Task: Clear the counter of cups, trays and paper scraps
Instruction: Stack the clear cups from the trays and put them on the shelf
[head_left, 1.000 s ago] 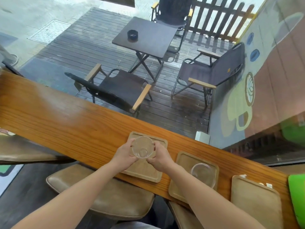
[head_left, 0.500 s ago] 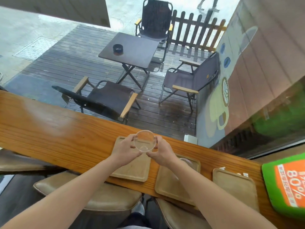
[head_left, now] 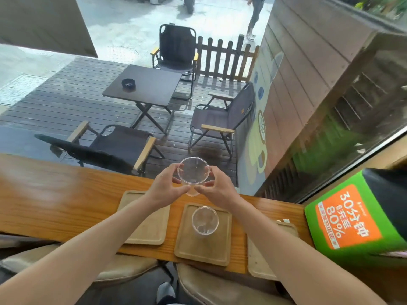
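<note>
Above trays, both hands' fingers [head_left: 176, 180] gripping cup [head_left: 193, 170]

The wooden counter [head_left: 55, 205] lies bare and open left of the left tray [head_left: 149, 227]. A clear cup [head_left: 204, 221] stands on the middle tray [head_left: 204, 249], blocking its centre. The green box [head_left: 356, 216] closes off the counter's right end, beside the right tray [head_left: 259, 260].

The wooden counter [head_left: 55, 201] ran beneath both hands. Three wooden trays lay directly on it: the left tray [head_left: 147, 230] under the left forearm, the middle tray [head_left: 202, 249] between the forearms, the right tray [head_left: 259, 260] partly hidden under the right forearm.
</note>
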Motion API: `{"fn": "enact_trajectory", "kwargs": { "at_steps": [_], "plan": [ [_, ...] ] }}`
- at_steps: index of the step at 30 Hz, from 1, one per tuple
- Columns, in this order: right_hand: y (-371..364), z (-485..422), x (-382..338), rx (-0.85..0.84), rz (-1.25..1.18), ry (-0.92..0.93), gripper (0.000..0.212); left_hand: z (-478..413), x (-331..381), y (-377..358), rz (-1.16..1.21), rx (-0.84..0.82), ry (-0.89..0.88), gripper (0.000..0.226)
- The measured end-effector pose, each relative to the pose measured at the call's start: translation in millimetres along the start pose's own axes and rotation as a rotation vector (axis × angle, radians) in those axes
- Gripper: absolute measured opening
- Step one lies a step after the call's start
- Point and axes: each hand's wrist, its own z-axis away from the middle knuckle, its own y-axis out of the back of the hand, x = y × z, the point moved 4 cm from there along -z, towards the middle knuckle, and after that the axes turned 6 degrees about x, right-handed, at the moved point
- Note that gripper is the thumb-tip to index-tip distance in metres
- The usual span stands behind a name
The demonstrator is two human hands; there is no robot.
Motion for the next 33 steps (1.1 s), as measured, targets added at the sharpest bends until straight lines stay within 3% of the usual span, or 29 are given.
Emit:
{"fn": "enact_trajectory", "kwargs": {
  "at_steps": [11,33],
  "plan": [
    [38,28,22,-0.001,-0.001,-0.009,0.052,15,22,-29,0.020,-0.054,-0.013,0.056],
    [9,60,78,-0.136,0.052,-0.118,0.049,56,-22,-77,0.014,-0.185,0.083,0.055]
  ]
}}
